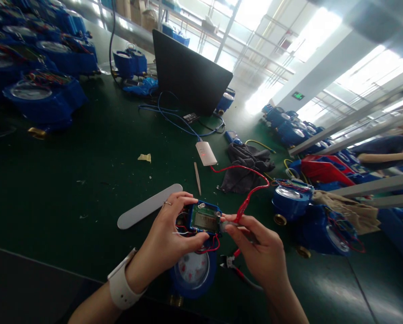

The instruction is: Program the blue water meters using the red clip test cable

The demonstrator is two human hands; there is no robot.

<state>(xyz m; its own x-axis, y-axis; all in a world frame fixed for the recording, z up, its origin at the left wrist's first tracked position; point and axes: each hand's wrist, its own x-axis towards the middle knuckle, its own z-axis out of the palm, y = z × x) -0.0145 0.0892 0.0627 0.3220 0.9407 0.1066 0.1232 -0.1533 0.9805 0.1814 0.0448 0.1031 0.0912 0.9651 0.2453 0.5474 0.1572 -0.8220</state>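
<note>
My left hand grips a blue electronic module with a small display and circuit board, held above a blue water meter with a round dial. My right hand pinches a red wire connector against the module's right side. That red wire runs up to a white adapter box on the green table. Thin red and white wires hang from the module between my hands. A white watch band sits on my left wrist.
A white flat strip, a thin stick, a dark cloth and red-handled cutters lie near. A black laptop stands behind. Blue water meters are piled at the left, right and far right.
</note>
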